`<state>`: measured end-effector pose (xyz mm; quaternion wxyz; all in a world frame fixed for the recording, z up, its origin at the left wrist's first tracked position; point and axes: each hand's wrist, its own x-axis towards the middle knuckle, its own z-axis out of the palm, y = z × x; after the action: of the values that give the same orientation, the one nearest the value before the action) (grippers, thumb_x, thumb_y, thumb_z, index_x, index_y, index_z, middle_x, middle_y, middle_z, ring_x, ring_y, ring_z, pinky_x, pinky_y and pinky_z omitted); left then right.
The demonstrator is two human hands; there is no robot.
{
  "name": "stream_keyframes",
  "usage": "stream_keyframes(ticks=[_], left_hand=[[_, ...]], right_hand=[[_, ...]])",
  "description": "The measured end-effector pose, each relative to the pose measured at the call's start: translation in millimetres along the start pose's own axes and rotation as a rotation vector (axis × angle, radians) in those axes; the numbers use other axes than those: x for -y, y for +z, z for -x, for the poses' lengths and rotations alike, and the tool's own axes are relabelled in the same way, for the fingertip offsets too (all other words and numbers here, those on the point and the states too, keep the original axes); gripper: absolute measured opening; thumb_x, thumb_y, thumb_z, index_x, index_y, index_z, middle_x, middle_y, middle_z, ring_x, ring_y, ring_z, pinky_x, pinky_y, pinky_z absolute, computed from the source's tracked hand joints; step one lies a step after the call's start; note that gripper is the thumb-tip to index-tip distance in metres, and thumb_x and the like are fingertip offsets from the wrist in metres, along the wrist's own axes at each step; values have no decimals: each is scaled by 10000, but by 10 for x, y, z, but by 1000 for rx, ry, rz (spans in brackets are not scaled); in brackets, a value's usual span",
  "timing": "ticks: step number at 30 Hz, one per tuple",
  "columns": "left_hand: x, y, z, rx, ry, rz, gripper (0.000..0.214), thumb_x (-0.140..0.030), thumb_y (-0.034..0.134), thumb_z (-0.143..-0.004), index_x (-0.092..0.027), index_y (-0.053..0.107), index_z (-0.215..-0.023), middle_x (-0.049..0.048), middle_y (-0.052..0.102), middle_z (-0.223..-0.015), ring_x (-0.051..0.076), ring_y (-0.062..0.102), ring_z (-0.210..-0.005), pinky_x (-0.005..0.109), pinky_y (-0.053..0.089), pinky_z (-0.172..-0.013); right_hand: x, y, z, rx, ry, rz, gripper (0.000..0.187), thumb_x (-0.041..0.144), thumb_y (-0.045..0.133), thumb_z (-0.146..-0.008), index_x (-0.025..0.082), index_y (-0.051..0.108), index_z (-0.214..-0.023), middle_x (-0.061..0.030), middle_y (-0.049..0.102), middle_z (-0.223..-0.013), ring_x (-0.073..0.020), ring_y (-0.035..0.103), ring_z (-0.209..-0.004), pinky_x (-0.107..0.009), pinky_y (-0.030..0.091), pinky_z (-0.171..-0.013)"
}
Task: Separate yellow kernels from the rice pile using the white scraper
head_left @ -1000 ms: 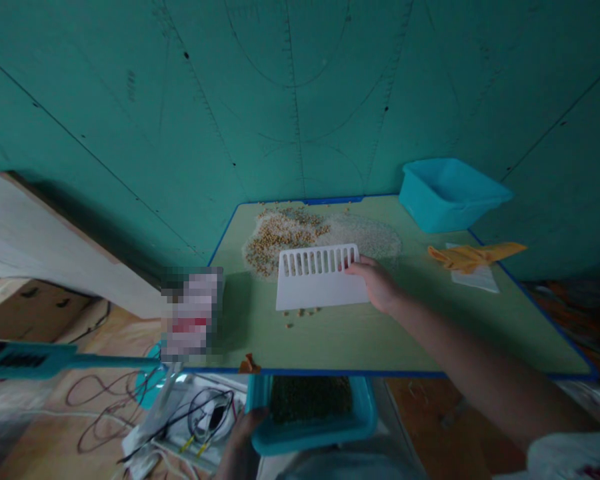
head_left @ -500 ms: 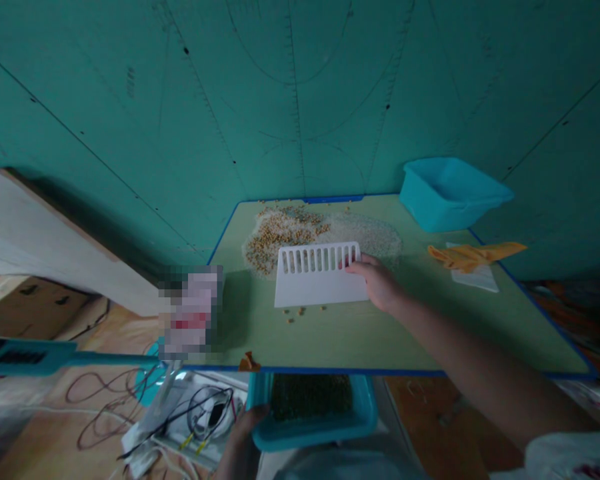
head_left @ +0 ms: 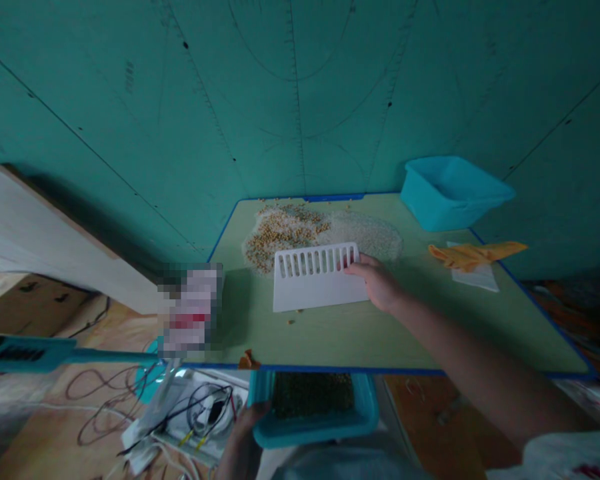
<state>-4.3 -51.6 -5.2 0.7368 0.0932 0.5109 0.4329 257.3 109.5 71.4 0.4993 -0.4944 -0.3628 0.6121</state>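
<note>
My right hand [head_left: 377, 283] grips the right end of a white slotted scraper [head_left: 317, 279] that stands on a green table [head_left: 430, 327]. Behind the scraper lies a heap of yellow beans [head_left: 280, 235] mixed beside white rice [head_left: 367, 235]. A few loose beans [head_left: 293, 321] lie in front of the scraper. My left hand [head_left: 243, 440] holds a blue tray [head_left: 313, 408] of dark green grains just below the table's front edge.
A blue tub [head_left: 453, 192] stands at the back right corner. An orange cloth [head_left: 475, 255] lies on white paper to the right. A blurred packet [head_left: 193, 308] sits at the table's left edge. Cables and a white device [head_left: 190, 413] lie on the floor.
The scraper has slid a little toward me and to the left, covering some of the loose beans in front of it. The tray and left hand stay put.
</note>
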Motion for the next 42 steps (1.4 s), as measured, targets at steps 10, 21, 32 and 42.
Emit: stream_keyframes(ticks=[10,21,32,42], left_hand=[[-20,60,28,-32,12,18,246,-271,731,-558,-235,744,-801,-31,766,-872,302,536,-1120,374,377,-984],[-37,82,29,-20,13,80,206,-258,756,-526,-219,748,-728,-8,775,-738,292,635,-964,368,422,-944],[-23,86,17,-2,14,87,257,-234,730,-552,-202,746,-807,19,775,-816,290,634,-965,370,433,-932],[-21,94,21,-3,-2,92,243,-219,703,-582,-190,742,-820,19,775,-803,296,636,-962,385,438,-927]], right_hand=[[14,10,36,118,14,49,137,235,592,-535,177,593,-659,34,560,-599,-112,479,-575,-249,337,-576],[54,-48,131,557,163,397,219,224,641,-579,151,599,-781,2,612,-723,-111,524,-624,-246,385,-601],[222,-127,220,893,66,633,254,311,648,-669,150,593,-857,6,616,-786,-103,535,-696,-233,409,-665],[265,-99,301,872,67,636,258,232,685,-609,190,630,-858,20,655,-800,-118,563,-688,-231,418,-634]])
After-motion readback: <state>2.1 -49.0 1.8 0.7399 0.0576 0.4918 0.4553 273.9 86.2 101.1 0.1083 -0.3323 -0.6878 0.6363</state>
